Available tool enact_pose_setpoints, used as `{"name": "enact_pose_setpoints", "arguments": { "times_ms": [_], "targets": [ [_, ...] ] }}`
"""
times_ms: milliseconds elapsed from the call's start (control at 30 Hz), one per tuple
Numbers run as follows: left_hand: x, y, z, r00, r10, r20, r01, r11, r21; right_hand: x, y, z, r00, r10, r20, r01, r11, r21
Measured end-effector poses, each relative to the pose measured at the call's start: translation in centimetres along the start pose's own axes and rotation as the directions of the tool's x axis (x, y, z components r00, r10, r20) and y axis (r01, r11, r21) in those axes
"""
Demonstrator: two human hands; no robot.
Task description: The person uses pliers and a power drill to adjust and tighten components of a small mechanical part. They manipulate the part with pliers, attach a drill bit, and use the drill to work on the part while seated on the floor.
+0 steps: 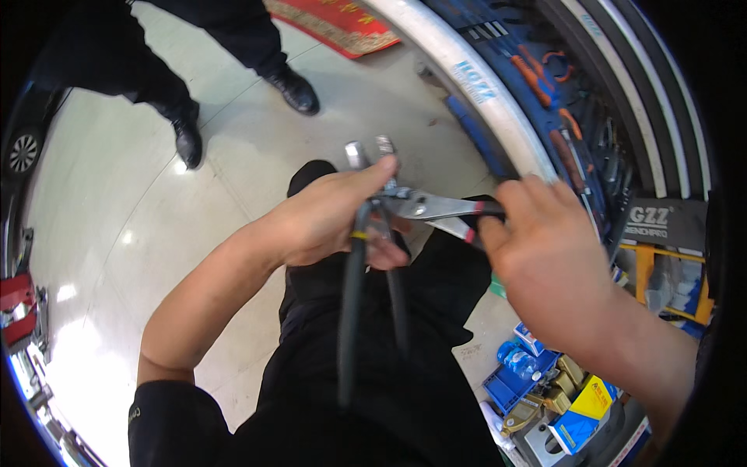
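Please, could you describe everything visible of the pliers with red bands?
The pliers look like bare silver metal, with a round pivot, a red band on each handle and dark grips. The right hand holds the spread handles. They lie roughly sideways in the picture, nose pointing left toward the middle of a long-handled tool; whether the two touch is unclear.

Two hand tools noted. The larger pliers, bare metal at the head with long dark grey handles, are held at the pivot area by the left hand; handles spread, pointing down, one showing a yellow band, lower ends blurred. The smaller pliers, silver with red collars and black grips, lie roughly crosswise, handles parted within the right hand, nose at the larger tool's pivot area; exact contact cannot be determined.
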State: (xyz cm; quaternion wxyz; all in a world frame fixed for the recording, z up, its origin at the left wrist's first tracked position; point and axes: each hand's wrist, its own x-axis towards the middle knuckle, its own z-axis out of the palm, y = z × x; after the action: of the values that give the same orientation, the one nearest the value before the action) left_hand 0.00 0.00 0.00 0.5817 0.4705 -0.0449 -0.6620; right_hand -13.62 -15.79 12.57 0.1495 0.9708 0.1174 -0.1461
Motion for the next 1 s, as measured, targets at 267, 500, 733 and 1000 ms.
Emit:
{"name": "enact_pose_setpoints", "arguments": {
  "times_ms": [267, 500, 733, 1000],
  "targets": [
    [-2.2, -6.8, -5.2, 0.98, 0.173, -0.093, -0.183, 0.976, -0.117, -5.6, 5.9, 5.9, 0.627, 0.684, -0.373, -0.513, 0.723, 0.463],
    [-5.0, -2.3, -3.5, 0.889, 0.448, -0.097, -0.457, 0.881, -0.119, -5.0, -1.6, 5.9, 0.722, 0.578, -0.38, -0.097, 0.628, 0.772],
    [-4.9, -1.8, -2.3, 0.903, 0.43, -0.009, -0.43, 0.9, -0.069, -2.0, -8.8, 10.8, 0.895, 0.312, 0.319, -0.172, -0.419, 0.891],
    [-7.7, -2.2, -4.4, 0.966, 0.174, 0.189, -0.228, 0.92, 0.318, -4.7, -6.4, 11.3, 0.905, 0.3, 0.301, -0.241, -0.22, 0.945]
  ]
}}
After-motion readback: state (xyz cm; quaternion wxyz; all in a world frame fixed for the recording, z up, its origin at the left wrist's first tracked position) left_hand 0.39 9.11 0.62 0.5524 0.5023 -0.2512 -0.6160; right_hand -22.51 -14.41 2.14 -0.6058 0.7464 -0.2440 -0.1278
